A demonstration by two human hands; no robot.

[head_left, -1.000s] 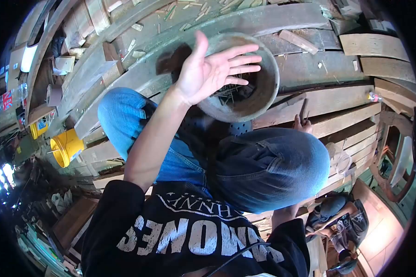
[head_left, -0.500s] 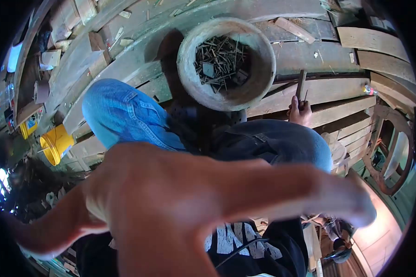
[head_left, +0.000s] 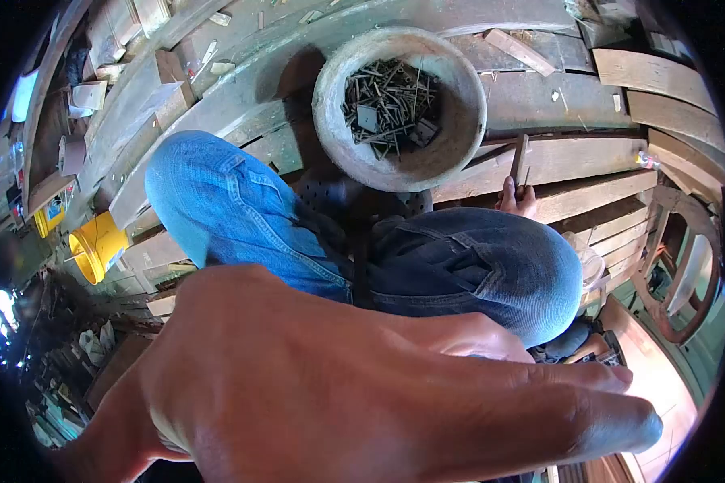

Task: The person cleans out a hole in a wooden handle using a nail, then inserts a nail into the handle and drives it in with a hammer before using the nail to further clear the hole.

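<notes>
My left hand is very close to the camera across the lower part of the view, back up, with its fingers stretched to the right and nothing visible in it. Beyond my right knee, my right hand is closed around a narrow flat bar that points upward. A thin nail-like piece stands beside the bar at the fingertips. Ahead of my knees is a round, worn bucket that holds a pile of nails and a few small flat plates.
Weathered planks surround the bucket, with gaps between some at the right. A loose wood strip lies beyond the bucket. A yellow bucket is at the left. At the right are a curved wooden frame and a plastic bottle.
My left hand has moved lower, uncovering more of my legs, and more of its fingers show. The bar in my right hand has shifted slightly left and down.
</notes>
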